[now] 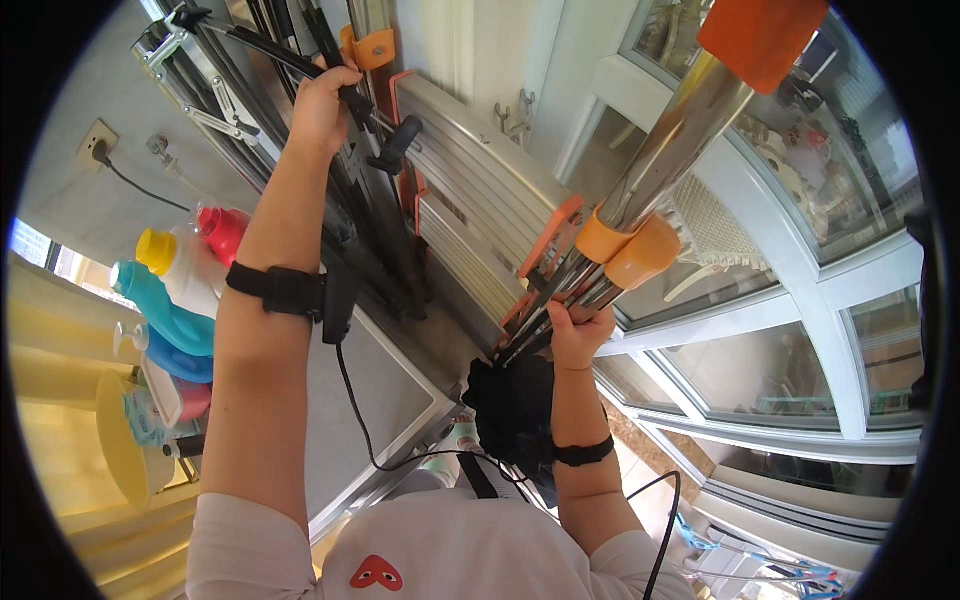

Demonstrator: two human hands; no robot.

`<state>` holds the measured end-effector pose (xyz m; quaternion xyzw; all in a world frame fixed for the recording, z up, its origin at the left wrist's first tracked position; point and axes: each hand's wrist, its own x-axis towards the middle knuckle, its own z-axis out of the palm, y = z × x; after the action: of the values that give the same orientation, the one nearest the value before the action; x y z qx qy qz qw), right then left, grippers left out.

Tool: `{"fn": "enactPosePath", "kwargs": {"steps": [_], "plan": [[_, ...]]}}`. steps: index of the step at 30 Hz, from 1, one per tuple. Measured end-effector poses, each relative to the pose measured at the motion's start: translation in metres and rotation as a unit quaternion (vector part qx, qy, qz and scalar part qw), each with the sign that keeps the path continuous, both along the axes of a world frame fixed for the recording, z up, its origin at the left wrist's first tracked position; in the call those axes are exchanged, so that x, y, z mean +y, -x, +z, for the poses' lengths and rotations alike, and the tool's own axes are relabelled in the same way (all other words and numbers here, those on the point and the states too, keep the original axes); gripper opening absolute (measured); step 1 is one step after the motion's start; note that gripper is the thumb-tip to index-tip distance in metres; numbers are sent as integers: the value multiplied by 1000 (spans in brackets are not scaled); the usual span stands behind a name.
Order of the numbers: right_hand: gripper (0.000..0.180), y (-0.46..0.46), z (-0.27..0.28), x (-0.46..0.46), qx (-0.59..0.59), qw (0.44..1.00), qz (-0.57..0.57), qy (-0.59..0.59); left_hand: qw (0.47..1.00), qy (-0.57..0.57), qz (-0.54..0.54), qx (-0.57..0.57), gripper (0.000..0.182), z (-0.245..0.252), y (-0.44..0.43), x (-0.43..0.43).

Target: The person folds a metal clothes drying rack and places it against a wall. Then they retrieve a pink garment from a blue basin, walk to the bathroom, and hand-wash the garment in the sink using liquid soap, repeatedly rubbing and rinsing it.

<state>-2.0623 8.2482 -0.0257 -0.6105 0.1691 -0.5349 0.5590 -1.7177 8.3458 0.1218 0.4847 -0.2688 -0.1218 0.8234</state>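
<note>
My left hand [322,105] is raised at the upper left, its fingers closed around a black pole [289,61] among several upright dark poles. Just beyond its wrist, a black handle [397,146] sticks out on a thin rod. Lower and to the right, my right hand [581,334] grips the slim metal tubes [562,289] below two orange plastic clamps [630,247]. A thick shiny metal pole [667,150] rises from those clamps to an orange piece [765,37]. Black fabric [510,412] bunches beside my right wrist, partly hidden by the forearm.
A folded metal ladder [480,142] with orange edges leans between my hands. Detergent bottles [169,300] and a yellow basin [120,442] stand left, beside a grey-topped appliance [367,405]. A white-framed glass door [810,300] borders the right. A black cable [360,427] hangs from my left forearm.
</note>
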Motion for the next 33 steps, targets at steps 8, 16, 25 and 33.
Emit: {"fn": "enactPosePath", "kwargs": {"steps": [8,16,25,33], "plan": [[32,-41,2,-6,4,1000,27,-11,991,-99,93,-17,15,13,-10,9],[25,-55,-2,-32,52,998,18,4,989,-144,-25,20,19,-5,96,65],[59,34,69,98,151,973,164,54,956,-236,-174,27,30,-27,245,124],[25,105,37,189,47,952,90,-290,845,-315,-214,-376,69,-77,365,168]]}}
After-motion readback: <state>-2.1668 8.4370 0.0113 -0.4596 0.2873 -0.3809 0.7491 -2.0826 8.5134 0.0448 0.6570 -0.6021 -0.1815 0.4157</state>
